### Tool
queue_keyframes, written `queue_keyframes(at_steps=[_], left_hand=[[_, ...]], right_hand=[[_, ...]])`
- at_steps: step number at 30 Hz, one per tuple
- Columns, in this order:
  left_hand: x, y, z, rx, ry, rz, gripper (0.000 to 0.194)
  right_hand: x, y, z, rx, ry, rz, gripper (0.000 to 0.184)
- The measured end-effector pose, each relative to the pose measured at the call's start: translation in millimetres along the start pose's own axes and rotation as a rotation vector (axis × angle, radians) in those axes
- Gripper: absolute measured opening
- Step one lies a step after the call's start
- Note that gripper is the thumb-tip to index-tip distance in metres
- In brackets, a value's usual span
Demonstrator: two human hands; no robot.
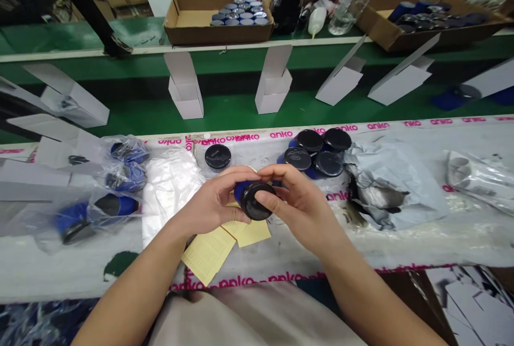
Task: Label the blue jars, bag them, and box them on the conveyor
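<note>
squarely clasped: blue round jar [241, 190], glossy black lid [257, 202], left hand [209, 201] on body, right hand [301, 201] nearer lid, axis slanting right.

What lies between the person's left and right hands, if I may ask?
The head view shows a blue jar with a black lid between the left hand and the right hand, held by both.

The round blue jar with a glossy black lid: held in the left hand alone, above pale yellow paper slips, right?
No: the head view shows the round blue jar with a glossy black lid held in both hands, left and right, above the pale yellow paper slips.
</note>
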State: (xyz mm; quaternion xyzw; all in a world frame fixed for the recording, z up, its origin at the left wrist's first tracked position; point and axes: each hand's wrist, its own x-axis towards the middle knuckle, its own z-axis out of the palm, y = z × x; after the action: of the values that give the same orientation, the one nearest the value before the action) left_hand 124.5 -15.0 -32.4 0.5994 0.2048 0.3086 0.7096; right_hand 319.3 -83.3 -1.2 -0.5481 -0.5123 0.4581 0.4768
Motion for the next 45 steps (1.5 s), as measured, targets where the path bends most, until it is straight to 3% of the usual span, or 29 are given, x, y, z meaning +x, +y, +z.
queue_keyframes(at_steps=[4,7,9,12,15,17,19,21,24,27,29,31,35,37,39,42,45], left_hand=[[-3.0,0.1,3.8,0.104,0.05,-0.007,0.062],[-2.8,-3.3,2.9,0.134,0.066,0.004,0.065],[-1.4,-4.8,1.2,0.142,0.078,0.025,0.067],[1.2,-2.1,3.9,0.179,0.091,0.059,0.065],[0.5,8.6,9.4,0.189,0.133,0.071,0.084],[-5.5,22.7,6.6,0.271,0.142,0.068,0.087],[-17.3,44.1,-6.5,0.454,0.201,0.102,0.061],[-33.3,71.8,-29.4,0.675,0.402,0.188,0.03],[-59.3,115.6,-68.2,1.08,0.724,0.143,0.023],[-82.7,143.4,-88.1,1.311,0.815,-0.06,0.015],[-94.5,144.8,-87.9,1.334,0.817,-0.199,0.019],[-100.9,132.5,-83.4,1.348,0.808,-0.355,0.026],[-98.3,90.0,-82.6,1.496,0.793,-0.6,0.042],[-95.5,71.8,-87.7,1.558,0.826,-0.63,0.032],[-96.1,58.5,-94.1,1.575,0.869,-0.597,0.023],[-102.6,45.8,-101.2,1.536,0.922,-0.5,0.025],[-107.9,38.6,-102.4,1.496,0.95,-0.452,0.031]], right_hand=[[-3.0,12.9,6.6,-0.055,0.027,-0.067,0.017],[-4.8,20.3,4.4,-0.28,0.064,-0.21,0.018],[-3.7,23.3,-2.9,-0.39,0.008,-0.28,0.023],[1.2,23.6,-18.1,-0.431,-0.133,-0.262,0.041],[10.1,17.4,-27.2,-0.52,-0.208,-0.273,0.068],[19.3,12.4,-26.3,-0.629,-0.201,-0.339,0.067],[31.4,11.7,-21.8,-0.733,-0.168,-0.415,0.059],[45.3,19.6,-17.7,-0.829,-0.152,-0.469,0.053],[65.4,44.4,-18.2,-0.963,-0.184,-0.517,0.045],[81.7,56.2,-17.3,-1.054,-0.192,-0.605,0.042],[92.7,40.5,-2.2,-1.087,-0.196,-0.678,0.041],[106.8,7.2,32.9,-1.084,-0.274,-0.744,0.036],[150.0,-57.8,145.5,-1.02,-0.723,-0.82,0.046],[175.2,-67.5,197.7,-1.002,-0.853,-0.845,0.044],[195.2,-64.3,232.7,-0.995,-0.989,-0.849,0.038],[210.6,-56.7,247.2,-0.966,-1.074,-0.851,0.036],[219.5,-63.5,222.6,-0.913,-1.025,-0.834,0.05]])
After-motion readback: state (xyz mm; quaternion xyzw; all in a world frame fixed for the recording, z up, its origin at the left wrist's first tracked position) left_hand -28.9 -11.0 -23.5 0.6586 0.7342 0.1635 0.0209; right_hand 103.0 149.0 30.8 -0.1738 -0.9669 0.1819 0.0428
